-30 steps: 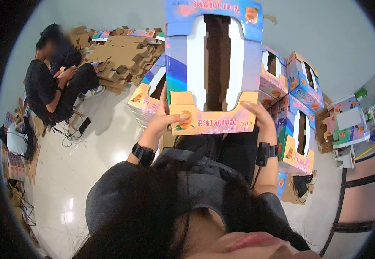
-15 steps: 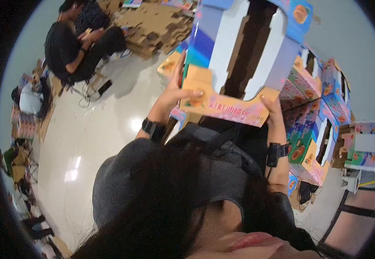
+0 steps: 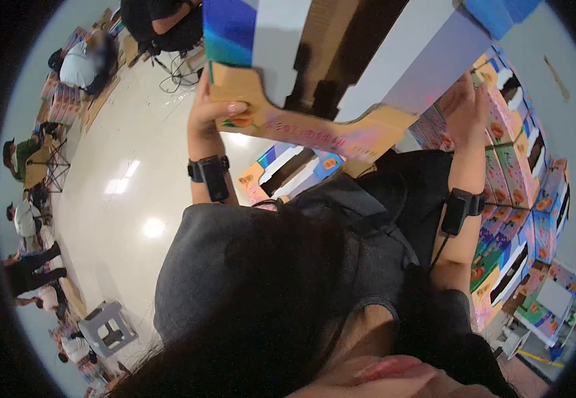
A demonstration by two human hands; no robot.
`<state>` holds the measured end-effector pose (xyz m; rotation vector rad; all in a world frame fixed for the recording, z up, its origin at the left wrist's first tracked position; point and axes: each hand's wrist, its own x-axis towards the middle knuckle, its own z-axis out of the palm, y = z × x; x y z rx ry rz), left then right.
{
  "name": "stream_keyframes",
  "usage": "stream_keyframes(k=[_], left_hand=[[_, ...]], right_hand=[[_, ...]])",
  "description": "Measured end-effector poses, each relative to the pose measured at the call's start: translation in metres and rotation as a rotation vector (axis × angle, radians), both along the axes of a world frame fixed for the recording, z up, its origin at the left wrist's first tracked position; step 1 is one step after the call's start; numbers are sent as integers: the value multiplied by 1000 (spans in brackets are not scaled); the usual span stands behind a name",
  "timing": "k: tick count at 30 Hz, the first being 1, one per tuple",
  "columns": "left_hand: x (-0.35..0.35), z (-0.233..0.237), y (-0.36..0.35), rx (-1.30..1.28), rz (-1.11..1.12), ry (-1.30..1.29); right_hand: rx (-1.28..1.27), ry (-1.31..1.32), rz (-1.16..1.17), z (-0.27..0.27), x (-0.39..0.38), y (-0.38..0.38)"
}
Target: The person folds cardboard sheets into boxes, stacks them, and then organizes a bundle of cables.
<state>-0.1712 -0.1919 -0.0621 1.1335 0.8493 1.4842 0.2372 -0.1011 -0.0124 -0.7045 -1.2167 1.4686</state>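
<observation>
A printed cardboard box point(image 3: 308, 129) is held up before me, its orange end panel with fruit pictures and red lettering turned my way. White flaps border the long opening in its upper face, and the brown inside shows through. My left hand point(image 3: 212, 109) is closed on the near left corner, thumb on the orange panel and fingers behind the side. At the box's right side, my right hand point(image 3: 463, 109) is open, with fingers stretched out and slightly blurred. The box's far end runs out of view. Black devices are strapped to both wrists.
Stacks of similar printed boxes point(image 3: 510, 169) stand at my right. Another box point(image 3: 294, 171) lies below the held one. At the upper left sits a person in black point(image 3: 162, 23) by cables on the floor. More people work along the left, near a grey stool point(image 3: 108, 330).
The box has shifted left and closer in view. My right hand has left the near right corner and opened along the right side; the left keeps its hold. The view has turned.
</observation>
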Motion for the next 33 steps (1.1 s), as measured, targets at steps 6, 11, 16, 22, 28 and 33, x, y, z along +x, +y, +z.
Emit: stream_keyframes(k=[6, 11, 16, 22, 28, 33], left_hand=[[-59, 8, -46, -165, 233, 52], [-105, -12, -66, -293, 149, 112], [-159, -58, -84, -574, 25, 28], [-207, -138, -136, -838, 313, -173], [-162, -239, -243, -975, 607, -587], [-158, -263, -256, -1053, 168, -742]], right_hand=[[42, 145, 177, -49, -50, 7], [-307, 181, 158, -68, -84, 11], [-526, 149, 125, -96, -131, -6], [-499, 65, -44, -147, -177, -32], [-823, -68, 14, -198, -203, -69], [-1043, -258, 31, -200, -202, -100]])
